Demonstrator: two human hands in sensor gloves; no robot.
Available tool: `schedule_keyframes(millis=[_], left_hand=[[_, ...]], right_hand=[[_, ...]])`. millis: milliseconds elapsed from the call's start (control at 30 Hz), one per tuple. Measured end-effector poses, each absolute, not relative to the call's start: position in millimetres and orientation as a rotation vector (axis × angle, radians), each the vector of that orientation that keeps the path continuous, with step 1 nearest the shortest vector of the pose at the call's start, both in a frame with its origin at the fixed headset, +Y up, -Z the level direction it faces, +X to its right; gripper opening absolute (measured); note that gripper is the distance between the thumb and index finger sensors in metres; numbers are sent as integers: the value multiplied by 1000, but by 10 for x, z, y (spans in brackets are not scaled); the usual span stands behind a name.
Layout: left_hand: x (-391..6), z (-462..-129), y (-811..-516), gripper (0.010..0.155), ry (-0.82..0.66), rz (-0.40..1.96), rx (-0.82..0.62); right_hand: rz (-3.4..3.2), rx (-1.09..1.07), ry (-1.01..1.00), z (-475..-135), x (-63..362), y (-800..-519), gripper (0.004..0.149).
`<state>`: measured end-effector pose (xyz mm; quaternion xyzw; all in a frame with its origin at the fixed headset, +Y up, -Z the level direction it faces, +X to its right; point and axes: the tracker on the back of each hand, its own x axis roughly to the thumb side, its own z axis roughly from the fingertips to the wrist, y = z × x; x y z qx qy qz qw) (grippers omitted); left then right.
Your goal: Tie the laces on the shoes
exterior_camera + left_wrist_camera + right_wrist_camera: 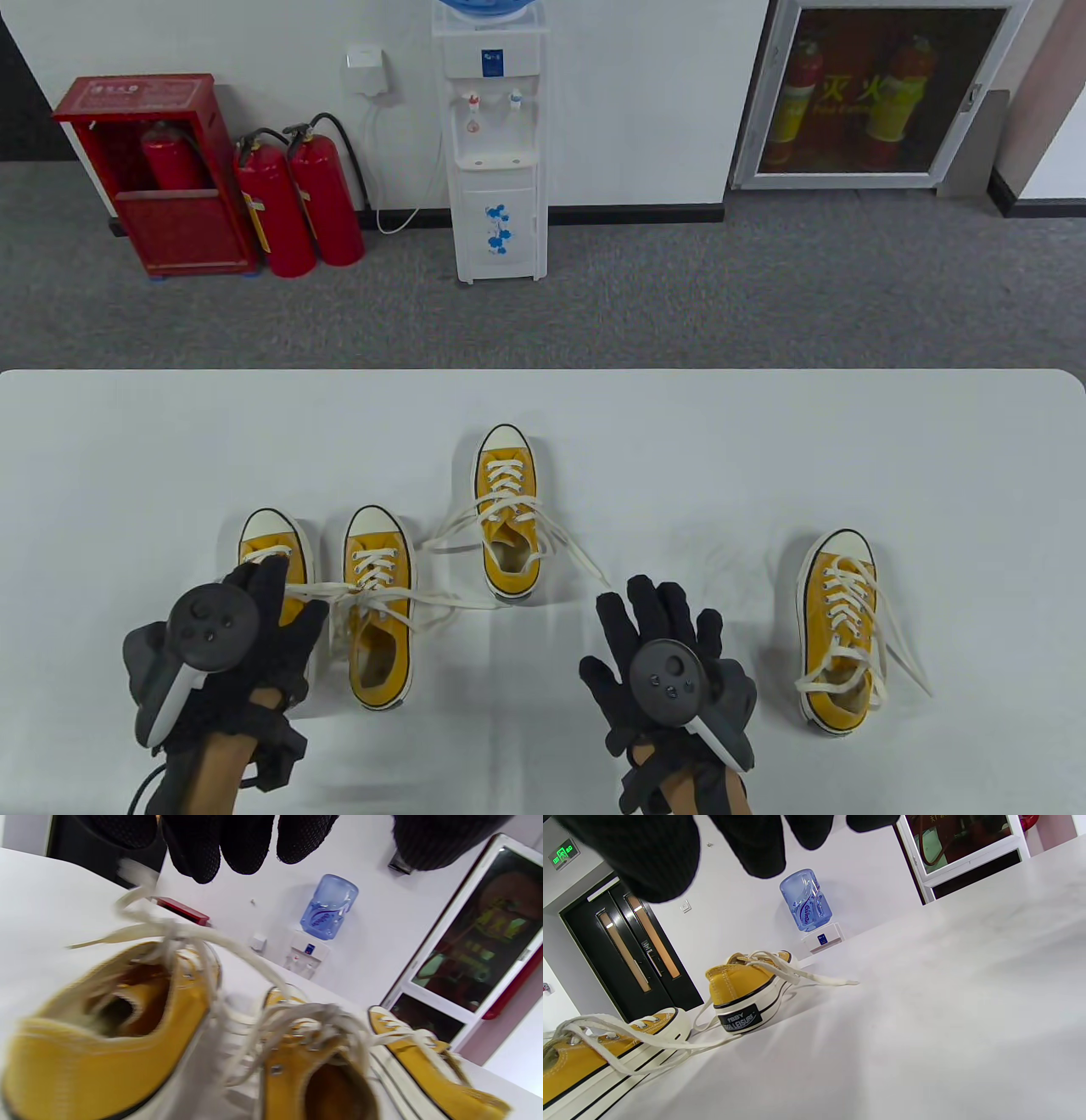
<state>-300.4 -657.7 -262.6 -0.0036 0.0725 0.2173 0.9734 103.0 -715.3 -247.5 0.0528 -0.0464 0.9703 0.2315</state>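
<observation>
Laces (441, 598) from neighbouring shoes cross near tabletop's front edge, so wrong-strand grab likely. Left hand (246, 628) over leftmost shoe (270, 543), grip unclear; right hand (666, 654) flat, empty.

An office-type room: water dispenser (497, 144), red fire extinguishers (297, 204), grey carpet (679, 289) beyond a white table (764, 475).

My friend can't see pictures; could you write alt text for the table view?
Four yellow sneakers with loose white laces sit on a white table. A gloved left hand covers the leftmost shoe; the right hand hovers open.
</observation>
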Motion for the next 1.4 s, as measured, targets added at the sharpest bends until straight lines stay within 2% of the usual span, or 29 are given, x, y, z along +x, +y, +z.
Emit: schedule_keyframes(millis=[367,500,700,1000,1400], left_hand=[[-2132,-2835,-6472,78,-53,424,-3],[-1796,-2914,-6550,77,-101,419,-44],[-1426,-3077,-6742,76,-96,314,-105],[-1227,-3359,-7142,74,-16,240,-228],[-1173,-3578,-7444,66,42,220,-312]], right_hand=[[2670,148,-130,-2478,1031,-7163,76],[2673,148,-130,-2479,1030,-7168,76],[2671,142,-128,-2482,1034,-7174,76],[2679,138,-99,-2484,1035,-7192,76],[2688,152,-71,-2493,1014,-7202,76]])
